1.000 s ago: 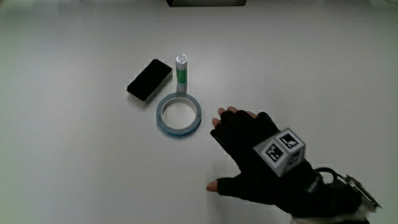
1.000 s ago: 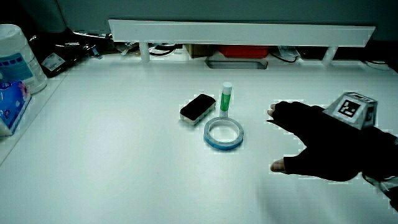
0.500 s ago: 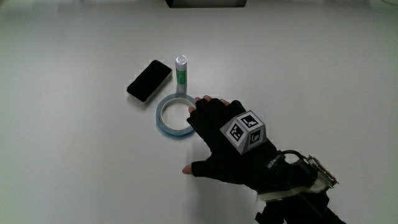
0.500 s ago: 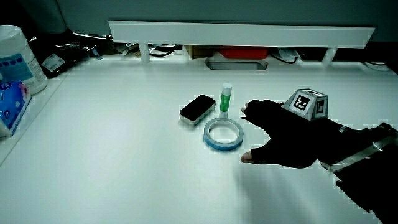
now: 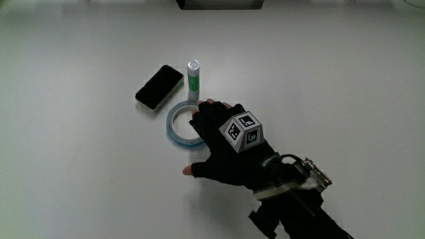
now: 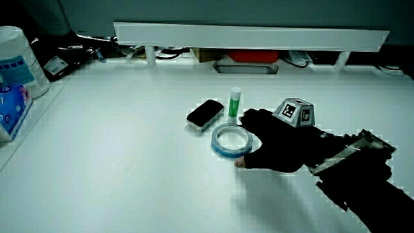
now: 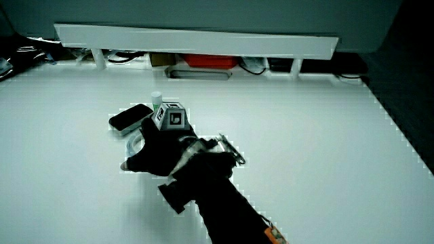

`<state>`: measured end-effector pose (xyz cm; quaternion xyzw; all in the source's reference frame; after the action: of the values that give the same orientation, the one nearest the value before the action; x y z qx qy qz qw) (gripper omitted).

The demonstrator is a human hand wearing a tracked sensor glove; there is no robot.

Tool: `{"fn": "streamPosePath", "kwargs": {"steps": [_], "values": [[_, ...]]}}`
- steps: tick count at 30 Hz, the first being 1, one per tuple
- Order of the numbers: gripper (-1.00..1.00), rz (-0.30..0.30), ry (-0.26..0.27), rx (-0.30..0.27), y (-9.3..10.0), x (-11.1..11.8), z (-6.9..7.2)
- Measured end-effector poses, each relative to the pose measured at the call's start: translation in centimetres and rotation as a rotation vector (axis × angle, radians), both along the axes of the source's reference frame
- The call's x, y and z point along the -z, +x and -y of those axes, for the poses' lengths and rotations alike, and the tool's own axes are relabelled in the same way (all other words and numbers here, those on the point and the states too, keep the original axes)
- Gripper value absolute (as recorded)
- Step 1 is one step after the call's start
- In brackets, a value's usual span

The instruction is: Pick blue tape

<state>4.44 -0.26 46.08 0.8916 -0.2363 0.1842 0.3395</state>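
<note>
Over the blue tape (image 5: 178,125) lying flat, the hand (image 5: 222,147) spreads its fingers, grasping nothing.

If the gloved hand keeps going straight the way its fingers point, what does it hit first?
Most likely the blue tape ring: the hand already reaches over the ring's near rim. Just past the ring stand the glue stick and black phone. Whether the fingers touch the tape yet is unclear.
</note>
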Motion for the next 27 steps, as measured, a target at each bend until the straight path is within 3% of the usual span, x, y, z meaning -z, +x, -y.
{"fn": "streamPosePath", "kwargs": {"steps": [3, 4, 12, 24, 27], "values": [[0.0, -0.006, -0.018, 0.0, -0.4, -1.3, 0.0], [0.0, -0.01, 0.0, -0.001, -0.5, -1.4, 0.0], [0.0, -0.01, -0.059, -0.026, -0.9, -4.4, 0.4], [0.0, 0.007, -0.018, -0.025, -1.7, -6.1, -0.3], [0.09, 0.026, 0.003, -0.02, -1.7, -6.2, -0.5]]}}
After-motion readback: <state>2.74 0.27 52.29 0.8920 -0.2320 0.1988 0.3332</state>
